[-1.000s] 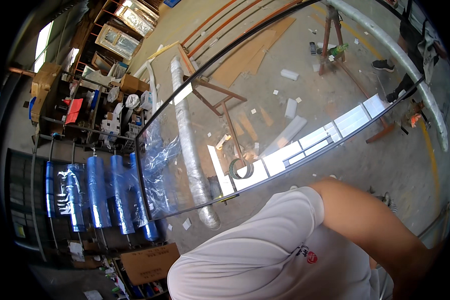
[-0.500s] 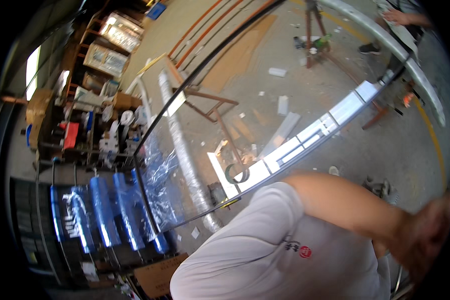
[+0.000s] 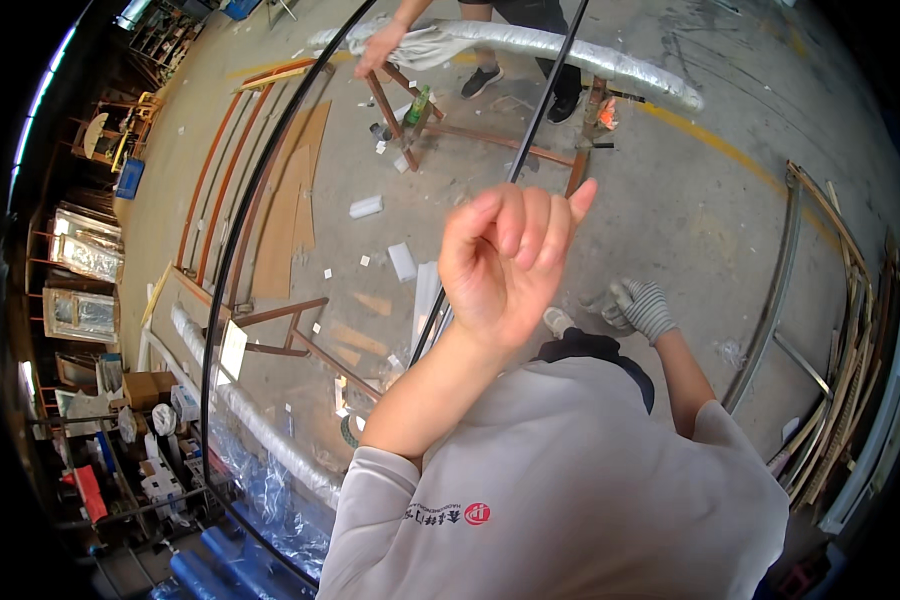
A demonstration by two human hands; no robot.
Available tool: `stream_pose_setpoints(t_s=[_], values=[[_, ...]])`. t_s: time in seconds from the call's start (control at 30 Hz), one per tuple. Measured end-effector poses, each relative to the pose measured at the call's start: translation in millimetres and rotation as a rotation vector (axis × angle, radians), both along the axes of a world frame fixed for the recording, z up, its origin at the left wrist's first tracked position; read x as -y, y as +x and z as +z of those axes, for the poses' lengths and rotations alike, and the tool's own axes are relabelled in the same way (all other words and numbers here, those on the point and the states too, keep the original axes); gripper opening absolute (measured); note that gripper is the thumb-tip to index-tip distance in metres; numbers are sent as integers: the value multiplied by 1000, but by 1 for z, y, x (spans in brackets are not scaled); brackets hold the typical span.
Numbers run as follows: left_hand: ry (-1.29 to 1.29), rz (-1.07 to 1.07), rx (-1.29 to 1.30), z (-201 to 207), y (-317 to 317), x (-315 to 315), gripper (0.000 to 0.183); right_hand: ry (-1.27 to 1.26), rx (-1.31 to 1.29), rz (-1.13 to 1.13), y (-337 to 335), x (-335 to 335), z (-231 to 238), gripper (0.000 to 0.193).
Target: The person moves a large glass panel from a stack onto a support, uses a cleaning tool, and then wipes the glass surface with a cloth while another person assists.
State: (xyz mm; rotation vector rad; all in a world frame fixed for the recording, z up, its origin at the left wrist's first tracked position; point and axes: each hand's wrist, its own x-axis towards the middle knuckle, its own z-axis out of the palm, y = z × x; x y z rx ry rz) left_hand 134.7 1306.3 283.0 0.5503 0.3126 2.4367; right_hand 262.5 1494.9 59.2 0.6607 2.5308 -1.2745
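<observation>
My left hand (image 3: 505,262) is bare and raised in front of my chest, palm up. Its fingers curl in toward the palm with nothing visible in them, and the little finger sticks out. Behind it runs the dark edge (image 3: 536,120) of a large glass pane (image 3: 300,215); I cannot tell whether the hand touches it. Farther right and lower is my right hand (image 3: 648,310), in a grey-and-white striped glove. A blurred grey shape shows at its fingers; whether that is part of the glove or something held cannot be made out.
Ahead, another person's hand (image 3: 382,46) is at a brown metal trestle (image 3: 395,118) beside a silver-wrapped tube (image 3: 610,65). Long strips (image 3: 850,370) lie at the right. Blue film rolls (image 3: 225,570) and a loaded shelf (image 3: 160,470) stand at the lower left. Foam pieces (image 3: 367,207) litter the floor.
My view has swung to the right. My left arm reached across to the right with a blurred hand; now that hand is raised mid-view. The gloved right hand and the other person show more fully.
</observation>
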Motion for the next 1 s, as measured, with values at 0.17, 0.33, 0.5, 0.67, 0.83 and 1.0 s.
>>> stream_pose_setpoints(t_s=[0.17,0.33,0.5,0.67,0.83,1.0], values=[[-378,267,-552,43,25,1,26,165,-39,59,13,-5,-14,38],[-21,252,-741,91,56,-12,20,10,-56,90,15,5,-11,42],[85,102,-713,81,45,-20,21,300,-41,153,21,4,-48,42],[117,52,-815,98,83,-31,23,312,32,164,20,1,-17,48],[148,16,-777,89,79,-32,25,225,-30,124,27,-9,-47,41],[201,-12,-828,100,110,-39,27,438,-161,149,27,11,-8,36]])
